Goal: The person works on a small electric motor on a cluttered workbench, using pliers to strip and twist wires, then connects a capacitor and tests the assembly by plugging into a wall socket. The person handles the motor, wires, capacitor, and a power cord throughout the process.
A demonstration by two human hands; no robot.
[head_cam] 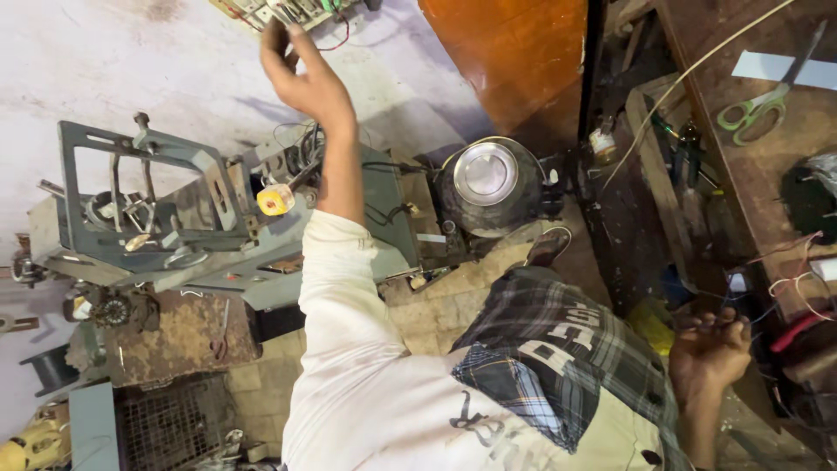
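My left hand (305,78) is stretched out at the end of a white sleeve, reaching a wired electrical board (292,10) at the top edge. Its fingertips are closed on a part of that board, and a red wire (342,37) hangs beside it. Low on the right, my right hand (711,351) has its fingers curled around a bundle of thin dark wires (728,321) by the wooden bench (767,166). A plaid cloth (558,349) lies over my lap between the two arms.
A grey metal machine frame (174,209) stands on the left, with a yellow tape roll (276,200) on it. A round steel pot (486,174) sits in the middle. Green-handled scissors (751,109) lie on the bench, red-handled pliers (798,331) below them. Wire mesh (166,423) is at bottom left.
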